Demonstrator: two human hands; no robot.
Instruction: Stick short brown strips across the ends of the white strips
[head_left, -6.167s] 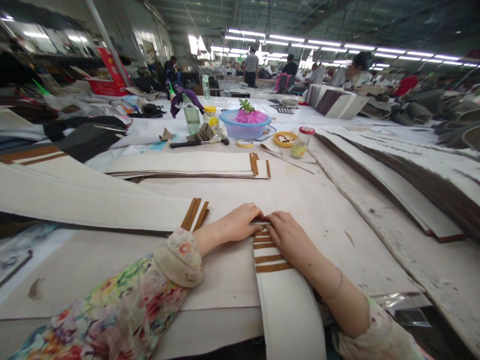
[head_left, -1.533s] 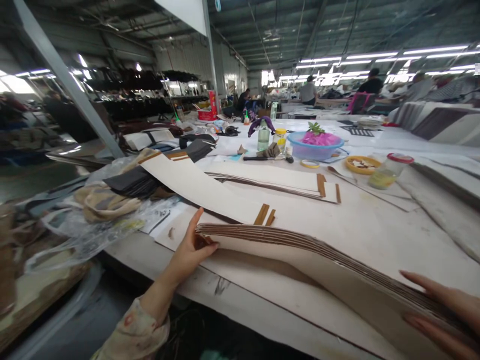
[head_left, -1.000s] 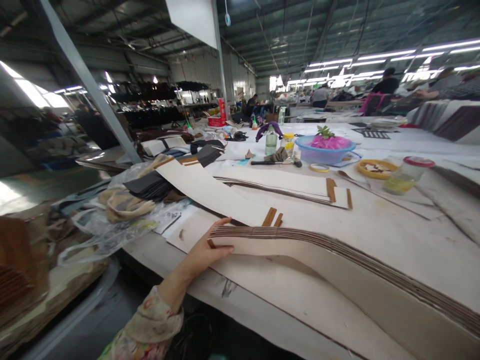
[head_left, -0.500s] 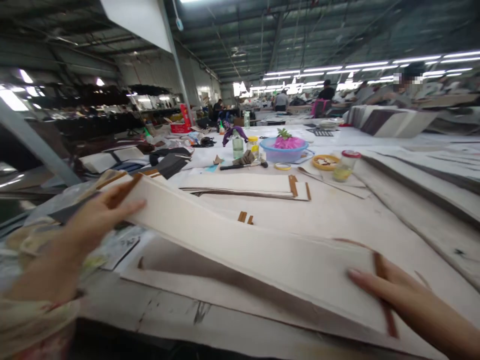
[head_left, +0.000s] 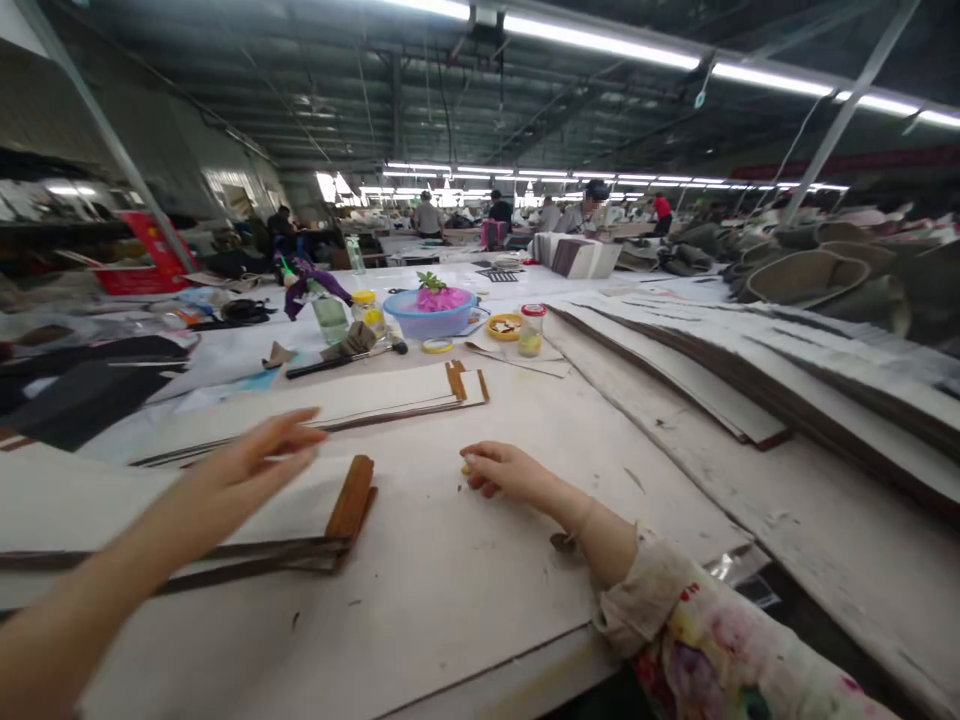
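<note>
My left hand point(head_left: 251, 468) hovers with its fingers stretched out and a little blurred, just above a stack of long white strips with brown ends point(head_left: 351, 497) that lies flat at the left of the table. It holds nothing. My right hand point(head_left: 501, 470) rests on the white board point(head_left: 450, 580) in the middle, fingers curled in on a small pale thing I cannot make out. A second stack of the same strips point(head_left: 390, 395) lies a little farther back.
Behind the strips stand a blue basin with pink stuff point(head_left: 431, 312), a yellow dish point(head_left: 504, 326), a red-lidded jar point(head_left: 531, 330), bottles point(head_left: 330, 318) and a dark brush point(head_left: 341, 362). Long layered piles of strips point(head_left: 675, 365) run along the right. Other people work far back.
The strip stack that both hands held up half a second ago now lies flat at the left. Both hands have let go; my right hand has come to the middle of the table.
</note>
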